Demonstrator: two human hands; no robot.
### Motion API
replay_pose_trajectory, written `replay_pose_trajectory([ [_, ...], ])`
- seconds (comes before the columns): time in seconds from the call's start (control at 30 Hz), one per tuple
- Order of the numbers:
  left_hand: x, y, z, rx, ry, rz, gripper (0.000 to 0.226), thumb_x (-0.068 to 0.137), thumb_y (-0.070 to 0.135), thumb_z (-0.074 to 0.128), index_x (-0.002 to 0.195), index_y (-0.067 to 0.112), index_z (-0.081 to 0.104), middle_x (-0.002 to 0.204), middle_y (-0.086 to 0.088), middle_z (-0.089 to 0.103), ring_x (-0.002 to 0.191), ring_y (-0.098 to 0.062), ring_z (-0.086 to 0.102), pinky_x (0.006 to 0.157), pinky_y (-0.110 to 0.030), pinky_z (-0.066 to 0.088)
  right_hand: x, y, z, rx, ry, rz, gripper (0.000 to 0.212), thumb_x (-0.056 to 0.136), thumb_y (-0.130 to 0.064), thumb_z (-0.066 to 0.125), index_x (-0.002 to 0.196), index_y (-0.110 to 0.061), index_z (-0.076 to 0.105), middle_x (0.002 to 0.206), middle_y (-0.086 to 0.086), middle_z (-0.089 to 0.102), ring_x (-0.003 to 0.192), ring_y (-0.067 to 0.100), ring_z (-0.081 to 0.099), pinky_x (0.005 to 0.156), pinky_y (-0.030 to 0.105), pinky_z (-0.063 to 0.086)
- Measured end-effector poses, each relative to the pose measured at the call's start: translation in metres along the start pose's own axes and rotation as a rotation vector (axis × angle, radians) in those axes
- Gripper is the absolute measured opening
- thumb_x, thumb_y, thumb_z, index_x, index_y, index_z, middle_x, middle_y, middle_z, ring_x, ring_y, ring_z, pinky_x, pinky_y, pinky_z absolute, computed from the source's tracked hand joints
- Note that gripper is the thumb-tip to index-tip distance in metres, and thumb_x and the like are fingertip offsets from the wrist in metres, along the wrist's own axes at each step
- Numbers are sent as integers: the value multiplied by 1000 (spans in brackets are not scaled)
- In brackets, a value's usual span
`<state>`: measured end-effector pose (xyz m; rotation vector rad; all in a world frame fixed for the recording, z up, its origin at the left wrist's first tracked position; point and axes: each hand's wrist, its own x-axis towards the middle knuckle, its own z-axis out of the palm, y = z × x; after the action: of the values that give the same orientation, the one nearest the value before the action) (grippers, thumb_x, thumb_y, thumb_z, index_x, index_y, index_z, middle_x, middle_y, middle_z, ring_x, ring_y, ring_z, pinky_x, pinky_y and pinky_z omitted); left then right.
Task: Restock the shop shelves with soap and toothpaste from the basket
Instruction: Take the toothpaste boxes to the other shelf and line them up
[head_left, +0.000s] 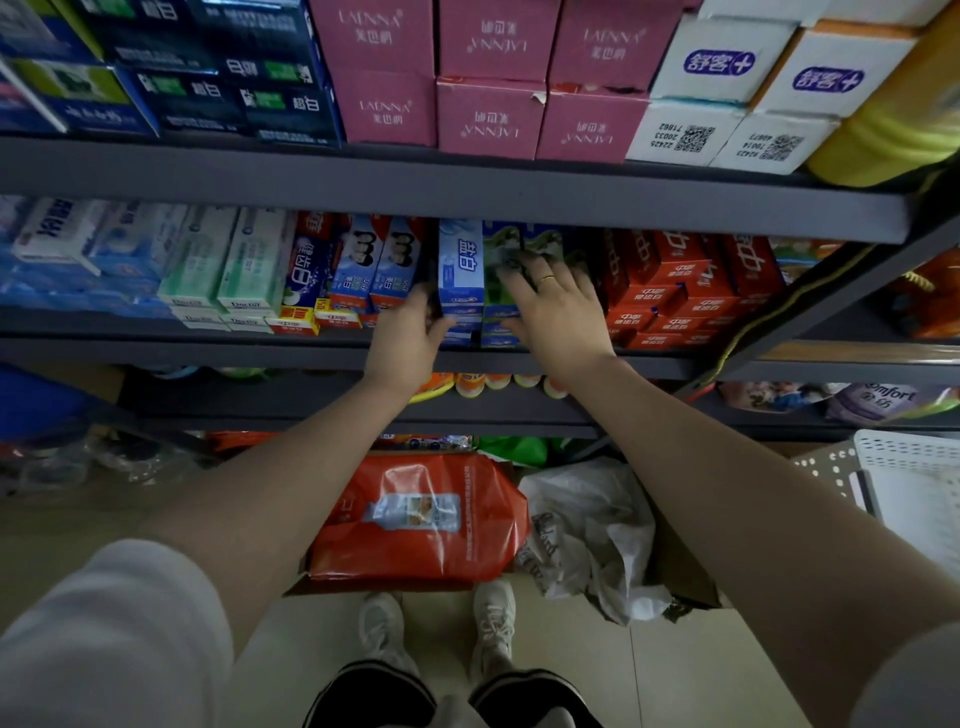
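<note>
Both my hands reach into the middle shelf (208, 351), which is packed with toothpaste boxes. My left hand (410, 338) grips the left side of a light blue and white toothpaste box (461, 270) that stands on end in the row. My right hand (556, 306), with a ring on one finger, lies with straight fingers over the green toothpaste boxes (501, 249) right beside it. Red toothpaste boxes (685, 280) are stacked to the right, blue and white ones (374, 265) to the left. The white perforated basket (904, 467) stands at the right edge, low down.
The top shelf holds dark blue boxes (249, 78), pink boxes (488, 78) and white boxes (727, 93). On the floor under the shelves lie a red refill bag (421, 519) and a crumpled white plastic bag (597, 530). My shoes (436, 629) stand on pale tiles.
</note>
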<state>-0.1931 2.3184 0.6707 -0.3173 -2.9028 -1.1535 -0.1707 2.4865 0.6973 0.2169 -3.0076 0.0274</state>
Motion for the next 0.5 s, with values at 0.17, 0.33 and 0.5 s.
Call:
replay_pose_trajectory([
  [0.17,1,11,-13,-129,-20,-21,84,84,20,66,148,18,11,106,-18,65,93,-29,66,83,-43,54,-1,-5,0,6,4,35,55,63,-25,82,111,-8,62,110,21,65,102,39,62,86,50,50],
  [0.33,12,8,-20,0,-72,111,78,86,28,63,147,21,16,111,-22,65,88,-32,66,81,-49,54,3,-12,-8,270,71,99,53,85,-32,63,129,-6,50,130,19,54,126,39,44,109,50,28],
  [0.5,16,9,-26,-3,-118,80,81,84,25,66,147,25,14,115,-23,63,88,-34,66,79,-47,55,12,-12,-17,311,-48,79,59,89,-33,57,139,-10,37,129,18,56,122,36,48,106,45,32],
])
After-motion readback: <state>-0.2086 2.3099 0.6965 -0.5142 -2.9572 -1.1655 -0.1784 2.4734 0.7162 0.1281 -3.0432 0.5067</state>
